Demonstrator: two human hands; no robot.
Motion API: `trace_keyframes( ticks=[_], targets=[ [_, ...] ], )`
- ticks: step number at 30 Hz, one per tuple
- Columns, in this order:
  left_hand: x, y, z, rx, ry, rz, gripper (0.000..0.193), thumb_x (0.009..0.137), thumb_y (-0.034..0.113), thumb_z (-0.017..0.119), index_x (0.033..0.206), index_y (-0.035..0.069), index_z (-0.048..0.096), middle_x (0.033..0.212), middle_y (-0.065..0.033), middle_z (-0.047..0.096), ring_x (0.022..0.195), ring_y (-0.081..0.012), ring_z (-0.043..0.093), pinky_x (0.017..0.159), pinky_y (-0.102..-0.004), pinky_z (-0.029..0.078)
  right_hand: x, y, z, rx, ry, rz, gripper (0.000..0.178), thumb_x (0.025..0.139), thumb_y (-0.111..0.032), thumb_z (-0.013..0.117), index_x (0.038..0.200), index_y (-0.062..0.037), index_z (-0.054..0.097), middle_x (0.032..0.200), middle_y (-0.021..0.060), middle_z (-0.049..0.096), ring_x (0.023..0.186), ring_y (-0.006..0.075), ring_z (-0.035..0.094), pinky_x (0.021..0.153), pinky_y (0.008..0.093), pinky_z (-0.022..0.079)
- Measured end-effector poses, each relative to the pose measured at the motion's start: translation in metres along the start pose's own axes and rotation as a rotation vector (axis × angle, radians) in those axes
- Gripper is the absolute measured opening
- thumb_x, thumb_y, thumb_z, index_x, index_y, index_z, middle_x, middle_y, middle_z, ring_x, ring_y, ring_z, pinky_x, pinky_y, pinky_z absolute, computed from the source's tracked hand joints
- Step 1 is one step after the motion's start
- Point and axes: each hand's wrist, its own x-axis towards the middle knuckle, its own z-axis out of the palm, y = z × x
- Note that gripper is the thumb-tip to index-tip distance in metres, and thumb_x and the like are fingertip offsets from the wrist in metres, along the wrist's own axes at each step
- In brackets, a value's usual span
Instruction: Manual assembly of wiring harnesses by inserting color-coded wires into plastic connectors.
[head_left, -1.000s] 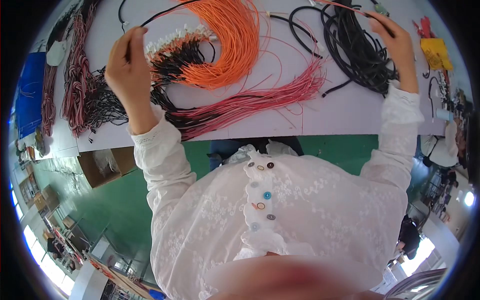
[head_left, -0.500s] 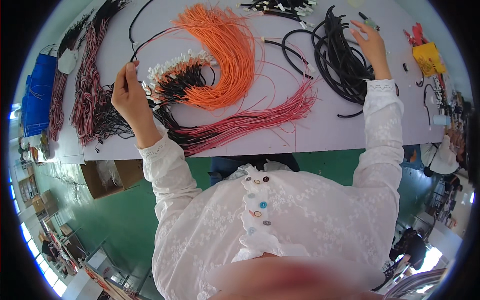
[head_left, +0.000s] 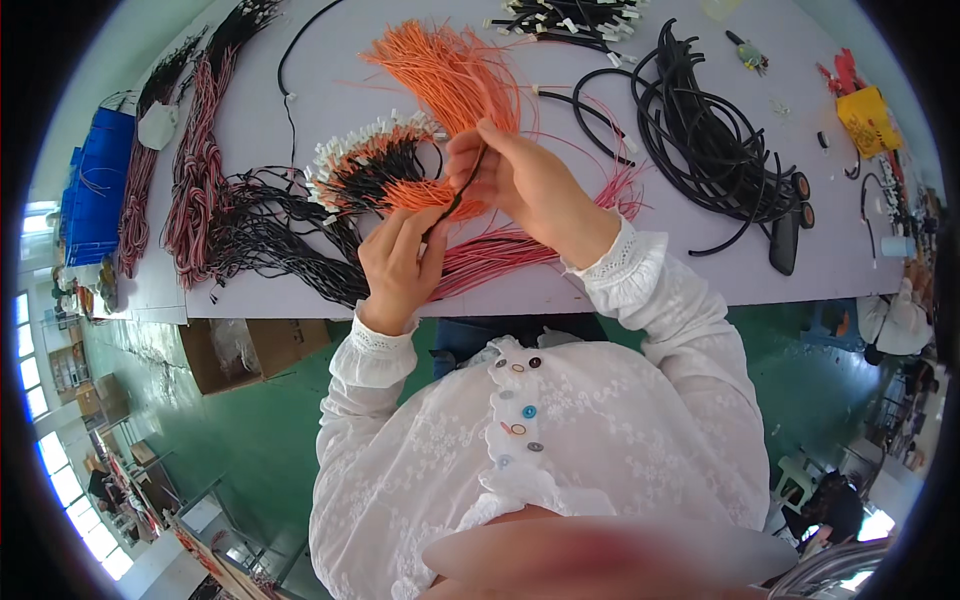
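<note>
Both hands meet above the middle of the table, on a thin black wire (head_left: 461,198). My left hand (head_left: 400,258) pinches its lower end between thumb and fingers. My right hand (head_left: 535,185), its thumb and fingers closing near the upper end, grips the same wire. Behind them lies a bundle of orange wires (head_left: 425,55), partly covered by the right hand. White connectors (head_left: 350,150) on short black ends fan out just left of it. Pink-red wires (head_left: 500,258) with black ends stretch beneath my wrists along the near edge.
Thick black cables (head_left: 700,130) lie coiled at right, beside a black-handled tool (head_left: 785,245). Red-and-black wire bundles (head_left: 195,180) and a blue bin (head_left: 98,190) are at far left. A yellow pouch (head_left: 867,120) sits far right. Below the table stands an open cardboard box (head_left: 215,365).
My right hand has come left from beyond the black cables to the middle. My left hand has moved right, and both now hold the black wire. The black-handled tool has come into sight.
</note>
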Motion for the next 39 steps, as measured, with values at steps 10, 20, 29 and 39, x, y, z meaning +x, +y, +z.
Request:
trace_keyframes(
  ticks=[10, 20, 29, 39],
  targets=[
    [-0.018, -0.031, -0.019, 0.183, -0.022, -0.029, 0.013, 0.09, -0.001, 0.071, 0.101, -0.001, 0.067, 0.09, -0.0164, 0.066, 0.081, -0.0359, 0.063, 0.072, -0.0403, 0.05, -0.028, -0.07, -0.047, -0.221, 0.243, -0.688, 0.043, 0.11, -0.041, 0.047, 0.117, -0.0029, 0.064, 0.103, 0.0068, 0.07, 0.096, 0.0166, 0.065, 0.084, 0.0332, 0.051],
    [-0.021, -0.061, -0.028, 0.168, -0.096, -0.055, 0.009, 0.095, 0.003, 0.066, 0.104, 0.001, 0.066, 0.092, -0.0156, 0.064, 0.084, -0.0366, 0.06, 0.075, -0.0436, 0.047, -0.057, -0.102, -0.078, -0.204, 0.331, -0.888, 0.049, 0.111, -0.041, 0.044, 0.126, 0.0012, 0.063, 0.098, 0.0074, 0.07, 0.09, 0.0167, 0.065, 0.077, 0.0313, 0.051],
    [-0.019, -0.059, -0.048, 0.354, -0.224, -0.031, 0.016, 0.097, 0.008, 0.065, 0.11, -0.001, 0.068, 0.107, -0.0155, 0.07, 0.103, -0.0367, 0.064, 0.095, -0.0454, 0.047, -0.069, -0.093, -0.069, -0.283, 0.301, -0.943, 0.05, 0.113, -0.038, 0.038, 0.125, 0.0039, 0.064, 0.088, 0.0075, 0.066, 0.082, 0.0163, 0.062, 0.074, 0.0323, 0.05],
    [0.129, 0.091, 0.036, -0.726, -0.324, -0.459, 0.027, 0.102, 0.008, 0.06, 0.125, -0.002, 0.068, 0.109, -0.0173, 0.073, 0.089, -0.0288, 0.071, 0.078, -0.0355, 0.056, -0.062, -0.047, -0.047, -0.828, 0.036, -0.631, 0.035, 0.111, -0.023, 0.046, 0.119, 0.0061, 0.065, 0.095, 0.0087, 0.071, 0.087, 0.014, 0.066, 0.079, 0.0299, 0.053]
  ],
)
